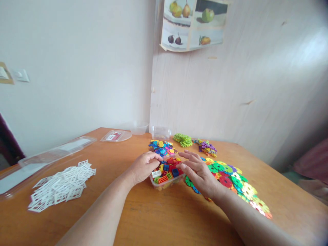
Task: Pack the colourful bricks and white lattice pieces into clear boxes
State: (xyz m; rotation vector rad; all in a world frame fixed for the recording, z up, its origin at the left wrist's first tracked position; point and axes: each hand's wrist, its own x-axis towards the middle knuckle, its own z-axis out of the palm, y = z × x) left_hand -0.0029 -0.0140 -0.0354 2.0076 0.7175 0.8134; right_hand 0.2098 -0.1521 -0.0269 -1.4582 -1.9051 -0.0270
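Note:
A clear plastic container (169, 186) full of small building bricks (166, 167) in red, blue, yellow, green and white stands on the table before me. At its left rim is my left hand (145, 168), fingers bent and closed together over the edge; what they hold, if anything, is hidden. My right hand (198, 174) is over the container's right side, with fingers stretched out and apart and nothing visible in them. Beside and partly behind that hand spreads a pile of colourful flower-shaped discs (225, 181).
White lattice pieces (61, 186) lie heaped on the wooden table (151, 218) at left, near clear lids (116, 136). Behind the bricks are small coloured discs (162, 147), green pieces (182, 139) and purple pieces (207, 147). Clear tubs (161, 132) stand against the wall.

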